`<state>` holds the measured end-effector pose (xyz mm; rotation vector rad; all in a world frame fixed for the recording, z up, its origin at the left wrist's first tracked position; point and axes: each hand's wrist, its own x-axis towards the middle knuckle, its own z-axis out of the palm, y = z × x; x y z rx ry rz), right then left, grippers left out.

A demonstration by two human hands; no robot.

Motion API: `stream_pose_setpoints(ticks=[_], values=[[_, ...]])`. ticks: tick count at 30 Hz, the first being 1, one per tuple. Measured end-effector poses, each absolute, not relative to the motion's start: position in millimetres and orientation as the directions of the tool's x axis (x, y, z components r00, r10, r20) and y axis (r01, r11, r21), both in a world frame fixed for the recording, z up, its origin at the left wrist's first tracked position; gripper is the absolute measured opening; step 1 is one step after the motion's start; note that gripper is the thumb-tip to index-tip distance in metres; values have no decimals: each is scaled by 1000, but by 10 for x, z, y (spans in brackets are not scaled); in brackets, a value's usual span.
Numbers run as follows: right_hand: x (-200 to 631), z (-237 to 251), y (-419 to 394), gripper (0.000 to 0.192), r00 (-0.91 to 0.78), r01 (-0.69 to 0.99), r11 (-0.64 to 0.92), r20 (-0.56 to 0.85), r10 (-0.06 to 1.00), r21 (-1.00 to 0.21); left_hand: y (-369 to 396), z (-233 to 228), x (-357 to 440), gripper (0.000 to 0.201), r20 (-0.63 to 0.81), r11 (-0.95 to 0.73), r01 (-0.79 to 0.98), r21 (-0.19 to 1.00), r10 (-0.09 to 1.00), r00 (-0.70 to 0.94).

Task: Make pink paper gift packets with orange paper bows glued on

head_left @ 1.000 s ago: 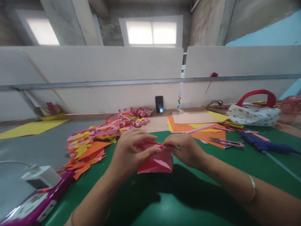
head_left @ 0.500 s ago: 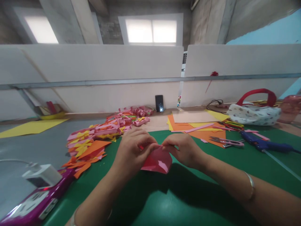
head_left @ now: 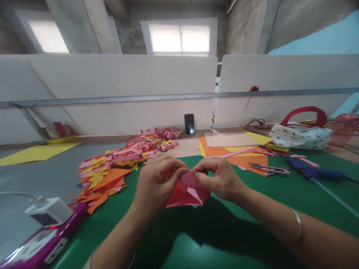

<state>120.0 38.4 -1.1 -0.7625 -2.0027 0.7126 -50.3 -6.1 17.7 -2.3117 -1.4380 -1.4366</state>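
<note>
A folded piece of pink paper (head_left: 188, 195) is held up between my two hands over the green mat (head_left: 179, 246). My left hand (head_left: 160, 180) pinches its upper left edge between thumb and fingers. At the upper right edge, my right hand (head_left: 220, 178) grips it the same way, with the thumb on the near side. The paper hangs below the fingertips, its lower edge toward me. Parts of its left and right sides are hidden behind my fingers.
Left lie pink, orange and yellow paper pieces (head_left: 114, 157) and a purple power strip (head_left: 60, 231) with a white charger (head_left: 49, 213). A phone (head_left: 189, 124) leans at the back. Right are paper sheets (head_left: 230, 140), thread snips (head_left: 267, 168), a blue glue gun (head_left: 314, 171) and a fabric basket (head_left: 301, 135).
My right hand has shifted slightly right along the paper's top edge, leaving a wider gap between my fingertips. More of the pink paper shows, spread wider. The left hand stays nearly in place.
</note>
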Motion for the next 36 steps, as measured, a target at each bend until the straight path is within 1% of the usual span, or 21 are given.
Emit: stream_pose_setpoints(ticks=[3,5,7,9,11,13,15,18,22,26,27,30,33,36], values=[[1195,-11,400,12,-466,237,570,422,777,-787,-50,172,-516,8,683,-517,692,504,729,47],[1194,-11,408,12,-479,225,583,432,764,-781,-35,163,-521,8,677,-527,682,508,733,62],[1196,-16,415,11,-490,203,615,464,738,-762,-19,144,-516,7,722,-578,699,421,680,127],[1201,-28,426,11,-490,179,615,472,732,-768,-8,115,-505,5,792,-606,751,263,580,191],[1206,-43,439,10,-478,163,598,467,744,-785,-5,78,-492,8,836,-570,814,110,496,234],[1209,-51,449,9,-470,170,583,455,756,-794,-13,43,-477,8,860,-497,867,22,452,237],[1209,-44,451,10,-481,186,571,432,763,-800,-28,21,-459,5,880,-438,899,-17,420,221],[1213,-7,444,14,-543,193,532,362,758,-825,-49,17,-434,5,900,-412,910,-37,382,209],[1238,70,430,23,-587,251,478,260,767,-842,-53,36,-414,9,893,-469,883,-25,387,231],[1276,148,424,18,-616,359,433,139,776,-827,-43,40,-390,10,852,-540,839,-68,406,330],[1283,163,424,15,-615,391,452,138,776,-801,-42,38,-382,10,843,-553,830,-76,410,350],[1293,183,426,10,-591,468,539,206,780,-700,-46,33,-363,10,822,-581,810,-84,419,386],[1290,173,430,11,-603,463,560,218,767,-687,-47,36,-365,11,811,-585,807,-84,431,396],[1284,145,436,14,-626,451,610,256,736,-652,-32,38,-391,12,789,-599,800,-42,472,394]])
